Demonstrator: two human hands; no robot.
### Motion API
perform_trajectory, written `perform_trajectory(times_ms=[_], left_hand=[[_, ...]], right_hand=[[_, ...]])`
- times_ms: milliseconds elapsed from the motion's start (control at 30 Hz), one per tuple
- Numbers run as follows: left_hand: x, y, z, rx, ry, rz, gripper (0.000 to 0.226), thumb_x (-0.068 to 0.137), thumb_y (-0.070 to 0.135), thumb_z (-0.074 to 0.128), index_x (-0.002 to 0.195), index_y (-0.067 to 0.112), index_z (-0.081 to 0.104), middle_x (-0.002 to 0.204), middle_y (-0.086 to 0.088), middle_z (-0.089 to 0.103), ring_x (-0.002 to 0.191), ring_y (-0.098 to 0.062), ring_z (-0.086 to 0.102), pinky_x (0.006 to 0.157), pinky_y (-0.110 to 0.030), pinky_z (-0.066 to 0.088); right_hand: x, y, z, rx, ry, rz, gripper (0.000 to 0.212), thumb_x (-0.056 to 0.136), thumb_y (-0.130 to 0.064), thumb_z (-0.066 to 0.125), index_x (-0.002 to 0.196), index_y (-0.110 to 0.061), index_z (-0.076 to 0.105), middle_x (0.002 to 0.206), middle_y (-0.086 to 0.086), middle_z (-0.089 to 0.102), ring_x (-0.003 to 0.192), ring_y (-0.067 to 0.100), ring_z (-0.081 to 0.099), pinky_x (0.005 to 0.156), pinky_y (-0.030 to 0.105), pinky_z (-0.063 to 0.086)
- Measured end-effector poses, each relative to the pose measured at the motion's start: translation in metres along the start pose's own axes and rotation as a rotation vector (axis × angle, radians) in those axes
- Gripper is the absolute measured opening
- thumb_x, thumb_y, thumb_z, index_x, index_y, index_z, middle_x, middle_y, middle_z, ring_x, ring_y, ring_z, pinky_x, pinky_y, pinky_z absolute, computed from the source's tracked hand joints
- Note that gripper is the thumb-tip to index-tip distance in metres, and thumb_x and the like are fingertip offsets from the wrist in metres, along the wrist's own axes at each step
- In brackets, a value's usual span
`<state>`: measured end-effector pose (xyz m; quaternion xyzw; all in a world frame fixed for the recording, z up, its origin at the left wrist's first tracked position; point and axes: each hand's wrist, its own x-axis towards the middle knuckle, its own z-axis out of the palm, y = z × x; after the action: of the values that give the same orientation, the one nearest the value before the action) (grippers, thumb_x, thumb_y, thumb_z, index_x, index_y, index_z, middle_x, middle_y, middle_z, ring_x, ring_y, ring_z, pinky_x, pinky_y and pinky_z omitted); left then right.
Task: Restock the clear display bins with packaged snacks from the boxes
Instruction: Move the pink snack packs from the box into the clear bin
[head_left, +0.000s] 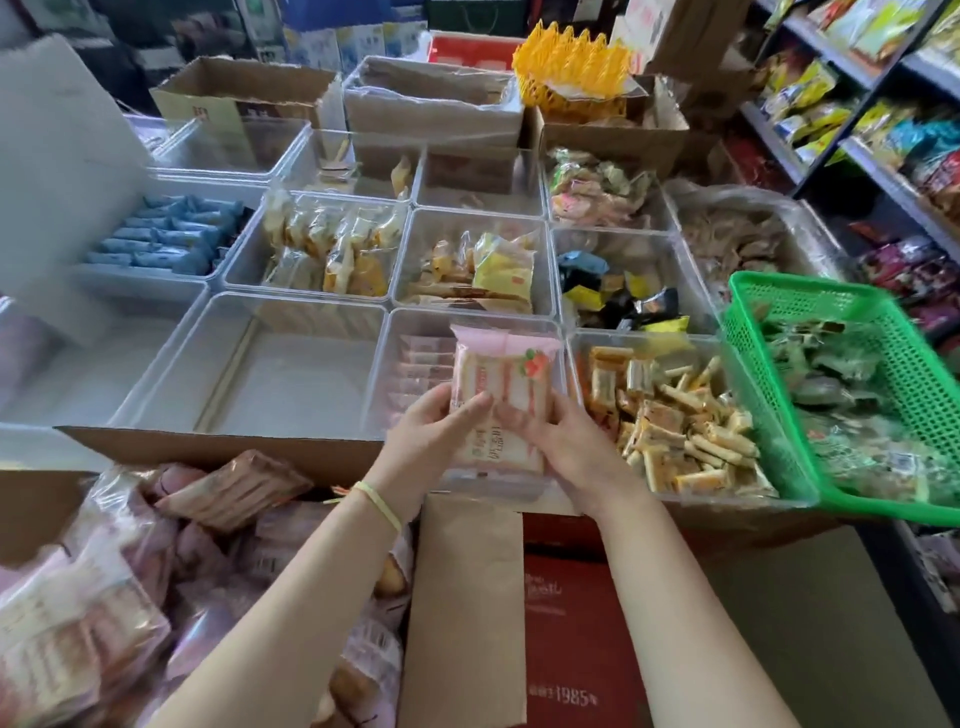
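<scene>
A grid of clear display bins (306, 306) fills the middle of the view, set edge to edge in rows. Shelving (857, 130) stocked with bagged goods runs along the right side. An open cardboard box (223, 447) sits at lower left, just in front of the bins, filled with pink-wrapped snack packs (83, 618). A green mesh basket (810, 312) rests tilted at the right edge of the grid and holds green-wrapped items. The nearest row reads, left to right: one large bin with nothing visible inside (280, 384); one centre bin (410, 332) with a few pink packs stacked along its left wall; one bin of yellow-and-orange stick snacks (680, 426). Farther bins hold blue bars (166, 239), yellow packets (332, 244) and black-and-yellow wrappers (618, 296).

Both hands hold one pink snack pack (501, 384) upright over the centre bin's near edge. The left hand (431, 431) grips its left side, thumb across the front. The right hand (576, 441) grips its right side, fingers (511, 415) curled closed against the wrapper. A yellow band (379, 501) circles the left wrist.
</scene>
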<state>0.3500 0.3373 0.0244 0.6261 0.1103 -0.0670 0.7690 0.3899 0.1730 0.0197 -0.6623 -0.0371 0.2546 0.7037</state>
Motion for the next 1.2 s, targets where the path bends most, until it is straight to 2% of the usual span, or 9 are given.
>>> perform_trajectory(times_ms=[133,300,433,633,700,867,967,1100,1200], left_hand=[[0.026,-0.028,0.017,-0.021,0.162,-0.125,0.024,0.1,0.029,0.053,0.113,0.013,0.065,0.114,-0.019,0.069,0.108,-0.033,0.066,0.096,-0.051,0.052],[0.048,-0.054,0.016,-0.096,0.314,-0.26,0.017,0.097,0.024,0.053,0.109,0.015,0.062,0.119,-0.013,0.066,0.107,-0.023,0.064,0.092,-0.035,0.05],[0.053,-0.06,0.009,-0.017,0.281,-0.273,0.069,0.077,0.029,0.068,0.142,0.016,0.045,0.133,-0.006,0.058,0.12,-0.019,0.059,0.101,-0.037,0.048],[0.071,-0.017,-0.004,0.525,0.111,0.033,0.048,0.075,0.014,0.083,0.118,0.026,0.064,0.099,0.0,0.073,0.079,-0.013,0.069,0.075,-0.033,0.059],[0.082,-0.001,-0.015,0.756,0.081,0.089,0.04,0.07,0.022,0.087,0.104,0.031,0.069,0.096,0.007,0.072,0.081,-0.011,0.066,0.076,-0.029,0.055],[0.104,0.022,-0.044,1.187,0.04,0.102,0.031,0.072,0.032,0.085,0.098,0.025,0.07,0.089,0.009,0.062,0.079,-0.013,0.055,0.071,-0.025,0.042],[0.111,0.018,-0.056,1.391,-0.041,0.046,0.034,0.076,0.032,0.083,0.105,0.022,0.068,0.095,0.006,0.062,0.087,-0.019,0.058,0.077,-0.028,0.045],[0.128,0.0,-0.06,1.624,-0.292,-0.099,0.039,0.081,0.032,0.078,0.116,0.022,0.063,0.112,0.003,0.061,0.105,-0.021,0.058,0.085,-0.028,0.046],[0.14,-0.015,-0.067,1.732,-0.443,-0.211,0.045,0.084,0.028,0.074,0.125,0.024,0.058,0.122,0.001,0.058,0.11,-0.021,0.055,0.091,-0.03,0.047]], right_hand=[[0.022,0.018,-0.031,0.031,0.096,0.026,0.033,0.087,-0.023,0.076,0.118,-0.026,0.066,0.114,0.0,0.074,0.108,0.019,0.07,0.096,0.044,0.055],[0.049,0.033,-0.047,0.019,0.156,0.028,0.026,0.092,-0.016,0.071,0.11,-0.034,0.065,0.112,-0.006,0.074,0.109,0.013,0.068,0.097,0.04,0.055],[0.065,0.044,-0.049,0.132,0.145,0.053,0.029,0.093,-0.011,0.067,0.122,-0.017,0.066,0.117,0.005,0.073,0.114,0.025,0.067,0.093,0.041,0.056],[0.067,0.043,-0.053,0.198,-0.055,-0.019,0.045,0.087,-0.014,0.075,0.13,-0.012,0.062,0.125,0.019,0.066,0.122,0.037,0.06,0.107,0.058,0.044],[0.07,0.038,-0.055,0.161,-0.102,-0.031,0.042,0.088,-0.011,0.074,0.128,-0.011,0.062,0.127,0.025,0.062,0.122,0.043,0.056,0.108,0.061,0.039],[0.078,0.036,-0.059,0.174,0.015,0.038,0.06,0.083,-0.031,0.08,0.135,-0.018,0.051,0.132,0.01,0.063,0.117,0.023,0.064,0.096,0.042,0.055],[0.082,0.041,-0.058,-0.126,0.039,0.089,0.052,0.085,-0.037,0.079,0.129,-0.028,0.054,0.119,0.001,0.067,0.109,0.014,0.066,0.086,0.029,0.057],[0.101,0.055,-0.033,-0.645,-0.087,0.167,0.05,0.09,-0.026,0.072,0.135,-0.03,0.052,0.103,-0.006,0.063,0.092,0.011,0.062,0.08,0.03,0.055],[0.111,0.065,-0.016,-0.811,-0.136,0.21,0.049,0.087,-0.03,0.073,0.133,-0.027,0.056,0.1,-0.007,0.067,0.094,0.012,0.062,0.084,0.034,0.054]])
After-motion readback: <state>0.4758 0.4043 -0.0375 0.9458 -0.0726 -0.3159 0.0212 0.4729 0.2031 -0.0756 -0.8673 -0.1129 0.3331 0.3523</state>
